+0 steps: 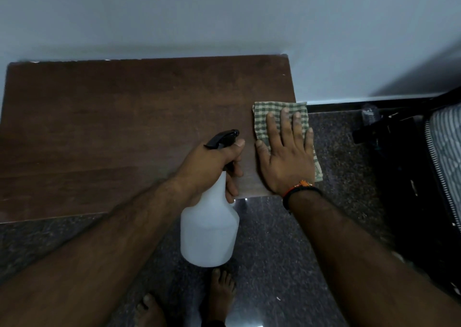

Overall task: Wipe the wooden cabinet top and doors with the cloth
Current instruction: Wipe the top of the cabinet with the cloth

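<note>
My right hand presses flat, fingers spread, on cloth at cabinet top edge (overhanging); left hand grips bottle.

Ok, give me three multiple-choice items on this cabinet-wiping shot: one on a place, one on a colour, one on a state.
1. Where on the wooden cabinet top does the checked cloth lie?
A. at its right edge, partly overhanging
B. at its left edge
C. in the middle

2. What colour is the trigger head of the spray bottle?
A. white
B. black
C. red

3. How does the right hand meet the cloth?
A. it bunches the cloth in a fist
B. it pinches one corner
C. it presses on it flat, fingers spread

Answers:
1. A, the cloth sits at the right edge and its right side hangs past the wood over the dark floor.
2. B, the head is black above a white body, gripped by the left hand.
3. C, the palm lies on the cloth with straight fingers.
</note>
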